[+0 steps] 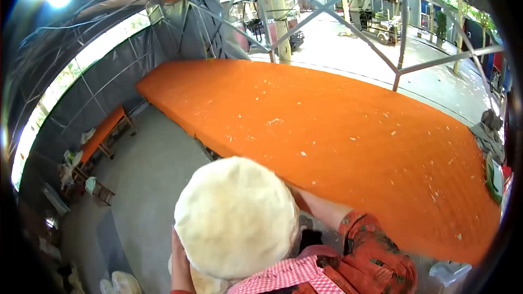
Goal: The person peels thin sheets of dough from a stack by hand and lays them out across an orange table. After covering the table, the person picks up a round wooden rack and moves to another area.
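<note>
A large round pale stack, its top like flat dough or bread, point(234, 218) is held against the front of the body, over a pink checked apron point(291, 276). My left hand point(180, 256) wraps round its left side, with the fingers partly hidden. On the far right side, my right hand point(291, 189) is mostly hidden behind the stack; only the part near the wrist shows. Just beyond the stack is a long table with an orange cover point(327, 125), scattered with small pale flakes.
A low orange bench point(102, 133) and a small stool point(101, 190) stand on the grey floor at left. Metal bars point(354, 24) cross behind the table. Grey cloth point(488, 139) lies at its right end. Plastic bags point(121, 283) sit at lower left.
</note>
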Demonstrator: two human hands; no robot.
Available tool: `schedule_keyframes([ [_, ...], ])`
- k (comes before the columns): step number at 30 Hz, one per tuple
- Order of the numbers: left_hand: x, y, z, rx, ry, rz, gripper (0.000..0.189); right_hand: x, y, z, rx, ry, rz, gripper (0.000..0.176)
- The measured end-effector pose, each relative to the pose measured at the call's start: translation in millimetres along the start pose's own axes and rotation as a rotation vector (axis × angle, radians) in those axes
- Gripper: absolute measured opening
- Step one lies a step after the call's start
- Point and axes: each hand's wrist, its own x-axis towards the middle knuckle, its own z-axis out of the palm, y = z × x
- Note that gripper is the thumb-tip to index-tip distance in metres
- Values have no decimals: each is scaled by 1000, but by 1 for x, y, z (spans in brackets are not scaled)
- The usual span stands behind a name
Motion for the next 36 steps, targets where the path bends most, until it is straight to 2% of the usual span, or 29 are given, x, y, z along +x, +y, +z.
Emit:
schedule_keyframes([
  [4,146,-1,75,-37,0,115,53,116,-124,-88,-179,35,-60,70],
  [6,234,1,84,8,1,223,50,171,-195,-127,-250,59,-45,70],
  [8,275,36,178,73,-61,229,51,212,-250,-154,-347,90,1,70],
  [10,319,50,223,-32,-37,136,55,243,-282,-179,-456,120,62,70],
  [11,304,-29,184,-115,31,50,56,242,-245,-193,-540,159,106,70],
  [13,326,-34,184,-160,223,-124,60,267,-269,-211,-612,183,158,70],
  [14,351,-62,145,-88,128,-20,64,274,-275,-219,-649,192,182,70],
  [17,342,-47,171,-198,-51,-79,67,282,-282,-240,-768,231,242,71],
  [19,338,-40,193,-59,101,-102,72,278,-291,-258,-809,312,268,71],
  [21,345,-54,133,-393,106,-305,76,269,-309,-287,-799,501,270,71],
  [22,344,-52,128,-396,92,-324,77,268,-302,-333,-754,617,99,70],
  [23,349,-51,126,-401,73,-331,79,269,-299,-375,-1068,755,3,62],
  [24,348,-51,127,-402,71,-338,79,263,-287,-407,-1354,995,-223,54],
  [26,356,-47,125,-391,41,-362,79,214,-308,-308,-925,873,-237,44],
  [28,352,-54,111,-408,-29,-375,78,197,-273,-215,-915,930,-530,27],
  [29,356,-54,108,-429,-96,-359,76,193,-249,-145,-887,833,-616,20],
  [31,350,-39,105,-326,-133,-458,73,206,-165,-85,-1138,489,-771,39],
  [32,351,-41,95,-255,-147,-475,70,211,-138,-41,-1533,347,-746,59],
  [33,347,-32,98,-183,-108,-495,67,215,-136,12,-1850,262,-532,75],
  [35,347,-30,85,-129,5,-586,58,229,-105,23,-1957,320,-485,82],
  [36,346,-29,76,42,72,-486,52,234,-96,22,-1982,380,-437,83],
])
